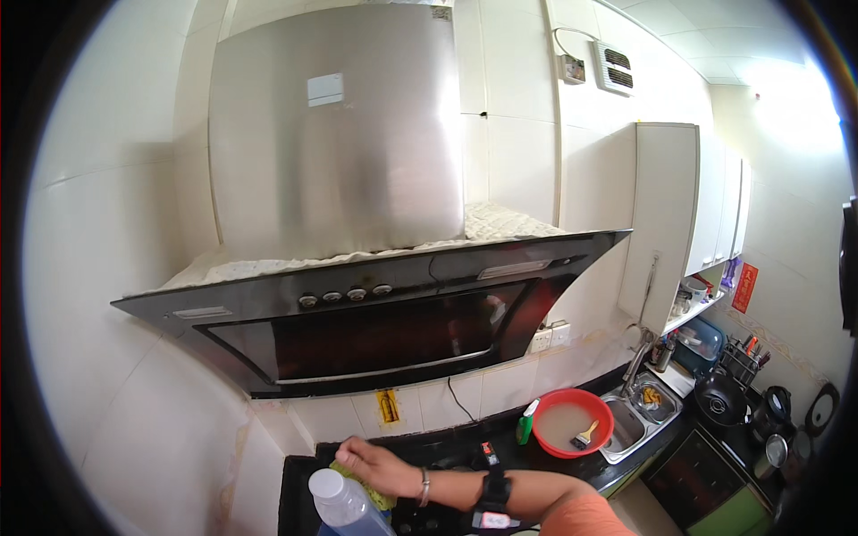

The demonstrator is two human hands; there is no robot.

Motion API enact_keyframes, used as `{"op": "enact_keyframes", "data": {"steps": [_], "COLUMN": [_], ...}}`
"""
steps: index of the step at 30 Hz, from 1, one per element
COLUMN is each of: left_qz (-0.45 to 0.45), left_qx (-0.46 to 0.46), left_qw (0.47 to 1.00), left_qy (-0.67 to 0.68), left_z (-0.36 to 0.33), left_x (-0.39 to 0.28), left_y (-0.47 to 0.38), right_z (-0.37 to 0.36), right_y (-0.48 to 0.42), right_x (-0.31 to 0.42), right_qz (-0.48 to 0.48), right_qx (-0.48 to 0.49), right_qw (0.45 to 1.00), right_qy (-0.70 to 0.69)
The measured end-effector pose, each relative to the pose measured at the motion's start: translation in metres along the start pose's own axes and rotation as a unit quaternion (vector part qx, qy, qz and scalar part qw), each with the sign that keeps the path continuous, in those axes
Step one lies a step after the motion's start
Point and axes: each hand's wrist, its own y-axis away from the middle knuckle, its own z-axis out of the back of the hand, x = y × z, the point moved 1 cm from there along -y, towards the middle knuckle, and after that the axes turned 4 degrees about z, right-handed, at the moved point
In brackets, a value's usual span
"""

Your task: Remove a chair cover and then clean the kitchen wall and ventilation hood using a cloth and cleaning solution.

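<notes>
My right hand (375,467) reaches in from the lower right, wearing a bracelet, with a black strapped device on the forearm. Its fingers are curled on a yellow-green cloth (383,501), mostly hidden below the hand. Beside the cloth, close to the camera, a clear plastic bottle with a white cap (327,485) stands at the bottom edge. My left hand is out of view. Above hangs a black glass range hood (402,335) with a row of knobs and a steel duct cover (335,154); whitish padded material (509,221) lies along its top.
Right of the arm, a red basin (544,442) of cloudy water holds a paintbrush (584,435). A green spray bottle (526,423) stands beside it on the black counter (499,432). Further right are a steel double sink (627,429), a black pan (720,402) and a white wall cabinet (663,201).
</notes>
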Motion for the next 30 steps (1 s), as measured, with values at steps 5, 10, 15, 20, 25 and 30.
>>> {"op": "enact_keyframes", "data": {"steps": [5,10,15,20,25,30], "left_qz": [0.005,-0.003,-0.007,0.002,0.016,0.022], "left_qx": [0.013,-0.016,-0.077,-0.142,-0.188,-0.216], "left_qw": [1.0,1.0,0.997,0.989,0.98,0.974], "left_qy": [-0.003,0.011,0.028,0.042,0.053,0.06], "left_z": [-0.005,-0.004,0.005,0.018,0.031,0.042], "left_x": [-0.01,-0.022,-0.027,-0.03,-0.031,-0.036], "left_y": [-0.023,-0.036,-0.039,-0.041,-0.043,-0.044], "right_z": [0.019,0.082,0.234,0.343,0.377,0.387], "right_y": [0.004,0.016,0.038,0.062,0.052,0.041], "right_x": [-0.013,0.054,0.151,0.184,0.193,0.195], "right_qz": [-0.025,0.221,0.351,0.116,-0.29,-0.338], "right_qx": [0.079,-0.059,-0.431,-0.435,-0.225,-0.134], "right_qw": [0.985,0.911,0.558,0.571,0.783,0.752], "right_qy": [-0.151,0.342,0.616,0.686,0.503,0.549]}}
